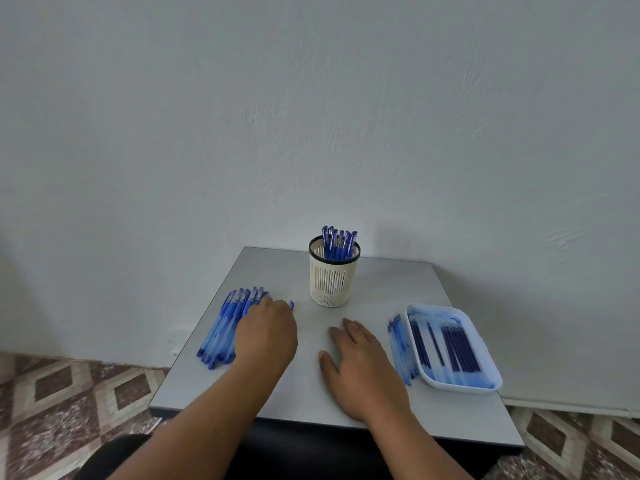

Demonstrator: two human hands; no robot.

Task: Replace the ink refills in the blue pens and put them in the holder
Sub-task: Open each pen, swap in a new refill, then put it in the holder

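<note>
Blue pens (227,325) in a loose pile on the left of the table (304,386), caps toward the wall, clear barrels toward the near edge. Left hand (266,336) laid over the right side of that pile, fingers bent down onto the pens; whether any pen is actually gripped cannot be told, since the fingertips are hidden. One blue cap tip (291,305) poking out just beyond the knuckles.

Holder (333,280) at the far middle of the table, a cream slotted cup with a dark rim, upright, with several capped pens (338,244) standing in it, leaning slightly right.

Tray (460,384) on the right, white and ink-stained (blue smears along the far wall), holding dark refills (459,348) laid lengthwise, most of them side by side, one or two apart on the left. Just beside the tray's left wall, touching or nearly so, a row of pale bluish tubes (401,348) on the bare table.

Right hand (360,367) flat on the table between holder and tray, palm down, fingers spread and straight, holding nothing, near the tubes but apart from them.

Pale wall (311,116) behind; patterned floor (69,400) on both sides
</note>
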